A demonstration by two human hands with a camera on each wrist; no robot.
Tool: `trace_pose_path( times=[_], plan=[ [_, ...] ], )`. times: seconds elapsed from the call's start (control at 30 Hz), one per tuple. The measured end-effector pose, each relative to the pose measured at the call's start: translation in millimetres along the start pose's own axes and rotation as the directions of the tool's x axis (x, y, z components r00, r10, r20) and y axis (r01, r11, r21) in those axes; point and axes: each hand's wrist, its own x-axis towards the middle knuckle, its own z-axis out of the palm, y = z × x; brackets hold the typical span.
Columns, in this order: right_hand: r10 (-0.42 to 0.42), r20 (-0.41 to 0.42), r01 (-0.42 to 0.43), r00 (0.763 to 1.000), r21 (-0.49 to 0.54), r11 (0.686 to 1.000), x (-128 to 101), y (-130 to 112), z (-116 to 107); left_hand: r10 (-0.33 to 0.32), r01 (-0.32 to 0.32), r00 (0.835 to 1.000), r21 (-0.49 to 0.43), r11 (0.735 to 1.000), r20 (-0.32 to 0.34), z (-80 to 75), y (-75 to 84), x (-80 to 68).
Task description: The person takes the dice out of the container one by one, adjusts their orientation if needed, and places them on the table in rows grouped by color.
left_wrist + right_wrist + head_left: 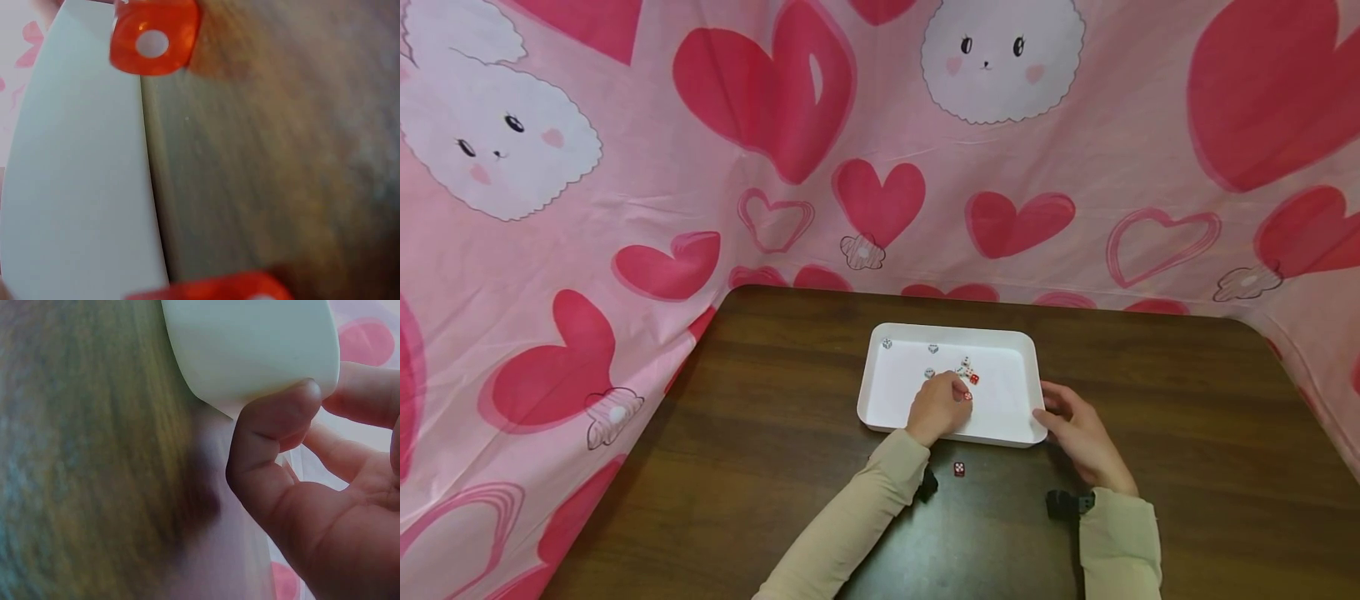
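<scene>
Two things we hold: our left hand (937, 408), fingers curled, pinches a red die (967, 397) over the white tray (1009, 417), whose near right corner our right hand (1081, 432) grips, thumb bent, another red die (959, 469) lying on the table (775, 400).

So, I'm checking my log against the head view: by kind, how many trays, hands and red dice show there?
Tray: 1
Hands: 2 (left hand, right hand)
Red dice: 3 (one on the table, one on the tray floor, one at the left hand's fingertips)
Total: 6
</scene>
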Motion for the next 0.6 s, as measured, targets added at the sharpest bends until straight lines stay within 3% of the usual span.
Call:
trace_pose_path(
  times=[0.23, 0.6],
  plan=[
    [-0.008, -0.008, 0.008, 1.000, 0.008, 1.000, -1.0, -0.7, 1.0, -0.002, 0.001, 1.000, -0.056, 0.998, -0.021, -1.8, -2.3, 0.8],
    [-0.023, -0.017, 0.024, 1.000, 0.022, 0.999, -1.2, -1.2, 2.1, -0.015, 0.015, 1.000, -0.134, 0.991, 0.001, -2.5, -4.1, 3.1]
  ],
)
